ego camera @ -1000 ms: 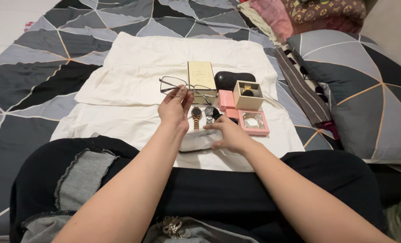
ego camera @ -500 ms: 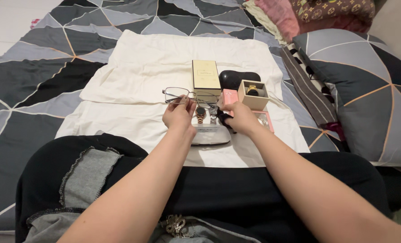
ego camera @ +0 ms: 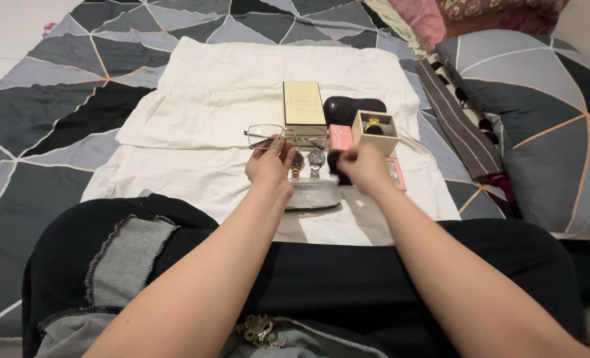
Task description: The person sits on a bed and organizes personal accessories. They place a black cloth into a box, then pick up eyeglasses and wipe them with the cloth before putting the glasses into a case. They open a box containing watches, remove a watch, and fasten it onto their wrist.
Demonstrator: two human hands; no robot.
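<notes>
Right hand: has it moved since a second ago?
Yes. The right hand has lifted off the white glasses case and gone up and right toward the pink box, now pinching a small dark item.

A home bedroom: patterned bedsheet (ego camera: 56, 99) and pillows (ego camera: 533, 119).

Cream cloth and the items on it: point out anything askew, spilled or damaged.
Nothing looks spilled or damaged. The boxes, two wristwatches and white case sit in a tidy cluster on the cream cloth. The left hand holds the eyeglasses up; the right hand grips something small, dark and blurred.
</notes>
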